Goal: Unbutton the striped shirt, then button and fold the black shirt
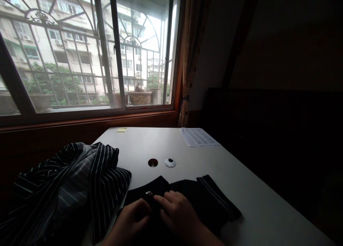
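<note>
Black garment (189, 187): laid on the desk (150, 140), beneath both hands.
Left hand (133, 213): loosely curled; grip cannot be told.
Right hand (179, 209): index finger extended, grip hidden.
White tag (149, 193): beside that fingertip; best steadied lightly, cloth kept flat.

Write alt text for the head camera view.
Two bare hands, left and right, work at a dark garment on a white table. Striped clothing lies at left; beyond is a barred window.
</note>
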Demonstrator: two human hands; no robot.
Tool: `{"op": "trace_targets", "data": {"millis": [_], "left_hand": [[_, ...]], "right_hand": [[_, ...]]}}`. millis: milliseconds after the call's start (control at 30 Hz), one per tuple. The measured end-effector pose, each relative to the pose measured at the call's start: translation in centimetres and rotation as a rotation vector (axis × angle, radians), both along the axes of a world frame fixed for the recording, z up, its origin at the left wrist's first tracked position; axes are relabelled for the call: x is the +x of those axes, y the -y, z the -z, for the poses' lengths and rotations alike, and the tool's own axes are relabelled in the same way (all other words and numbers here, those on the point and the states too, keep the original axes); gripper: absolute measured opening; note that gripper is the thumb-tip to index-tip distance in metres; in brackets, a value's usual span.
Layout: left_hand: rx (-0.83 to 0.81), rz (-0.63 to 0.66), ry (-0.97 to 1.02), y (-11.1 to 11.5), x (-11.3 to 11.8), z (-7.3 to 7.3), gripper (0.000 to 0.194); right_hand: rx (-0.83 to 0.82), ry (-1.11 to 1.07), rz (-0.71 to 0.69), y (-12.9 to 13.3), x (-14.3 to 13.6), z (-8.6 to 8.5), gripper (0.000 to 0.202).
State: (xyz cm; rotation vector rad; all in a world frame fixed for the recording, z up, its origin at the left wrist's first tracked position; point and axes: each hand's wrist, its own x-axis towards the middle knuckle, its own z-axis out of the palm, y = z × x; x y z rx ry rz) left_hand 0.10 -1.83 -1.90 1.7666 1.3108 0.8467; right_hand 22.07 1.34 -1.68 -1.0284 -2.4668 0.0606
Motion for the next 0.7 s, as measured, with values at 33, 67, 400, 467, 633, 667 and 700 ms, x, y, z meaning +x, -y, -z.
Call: {"op": "trace_targets", "data": {"millis": [33, 67, 400, 467, 633, 667, 700], "left_hand": [[0.002, 0.005, -0.010, -0.01, -0.01, -0.07, 0.009], [0.003, 0.010, -0.020, 0.00, 0.00, -0.15, 0.009], [0.144, 0.022, -0.095, 0.56, 0.49, -0.35, 0.008], [0.169, 0.030, -0.109, 0.58, 0.55, -0.15, 0.006], [0.156, 0.008, -0.138, 0.41, 0.76, 0.27, 0.007], [0.143, 0.006, -0.139, 0.37, 0.82, 0.25, 0.007], [0.129, 0.006, -0.140, 0.33, 0.89, 0.18, 0.008]], "right_hand": [[0.004, 0.000, -0.001, -0.04, -0.01, 0.03, 0.049], [0.007, -0.002, -0.002, -0.07, -0.02, 0.04, 0.045], [0.044, -0.046, -0.024, -0.27, 0.19, -0.06, 0.027], [0.067, -0.058, -0.033, -0.25, 0.22, 0.01, 0.027], [0.119, -0.097, -0.074, -0.15, 0.17, -0.04, 0.027], [0.130, -0.103, -0.080, -0.11, 0.14, -0.09, 0.027], [0.142, -0.107, -0.085, -0.06, 0.10, -0.15, 0.027]]}}
